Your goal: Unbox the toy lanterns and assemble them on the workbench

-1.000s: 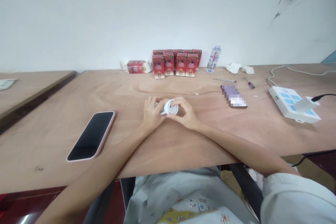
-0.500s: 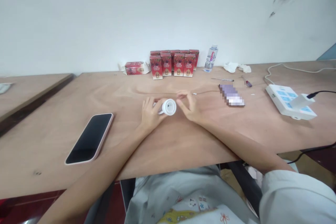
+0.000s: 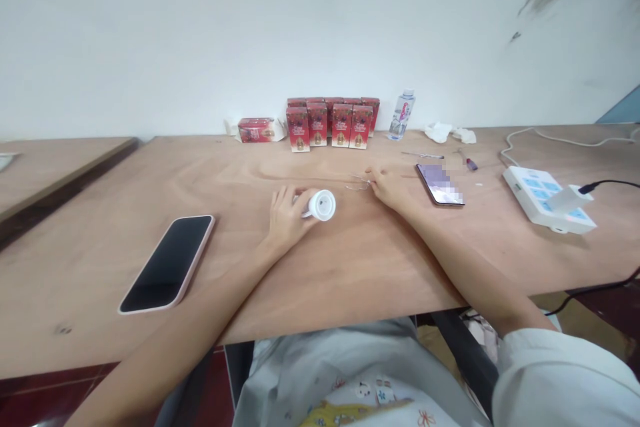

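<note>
My left hand (image 3: 286, 216) rests on the wooden table (image 3: 350, 260) with its fingers curled round a small white cylindrical part (image 3: 320, 205) lying on its side, round end towards me. My right hand (image 3: 387, 187) has reached out to the right and back, fingertips pinched at a thin wire piece (image 3: 357, 183) on the table. What the pinch holds is too small to make out clearly.
A black phone in a pink case (image 3: 167, 263) lies at the left. Another phone (image 3: 440, 183) lies just right of my right hand. A white power strip (image 3: 547, 199) with a plug sits far right. Red boxes (image 3: 330, 123), a water bottle (image 3: 402, 115) and small tools line the back.
My right hand let go of the white part and moved right and away to the thin wire. The left hand stayed on the white part.
</note>
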`<move>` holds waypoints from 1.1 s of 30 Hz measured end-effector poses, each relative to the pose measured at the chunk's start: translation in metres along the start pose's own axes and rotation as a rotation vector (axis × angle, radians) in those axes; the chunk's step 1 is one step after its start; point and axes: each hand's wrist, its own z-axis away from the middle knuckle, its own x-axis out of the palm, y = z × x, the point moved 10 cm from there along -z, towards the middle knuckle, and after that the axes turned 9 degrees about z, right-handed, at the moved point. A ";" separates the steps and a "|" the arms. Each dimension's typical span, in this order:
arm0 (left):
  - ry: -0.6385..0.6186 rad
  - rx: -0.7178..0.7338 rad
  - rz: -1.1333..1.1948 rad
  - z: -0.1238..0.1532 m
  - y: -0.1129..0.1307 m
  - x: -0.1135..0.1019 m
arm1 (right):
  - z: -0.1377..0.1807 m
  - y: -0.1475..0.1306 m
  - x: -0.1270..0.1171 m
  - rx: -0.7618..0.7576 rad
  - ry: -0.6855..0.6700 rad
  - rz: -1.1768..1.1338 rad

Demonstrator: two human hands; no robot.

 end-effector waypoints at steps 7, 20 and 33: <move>-0.009 -0.010 -0.010 0.000 0.000 0.000 | -0.002 0.003 -0.002 -0.028 0.126 -0.072; -0.097 -0.052 -0.117 0.001 -0.006 0.009 | 0.064 -0.081 -0.071 -0.448 0.816 -0.588; -0.108 -0.024 -0.131 0.001 -0.003 0.011 | 0.068 -0.103 -0.067 -0.508 0.754 -0.323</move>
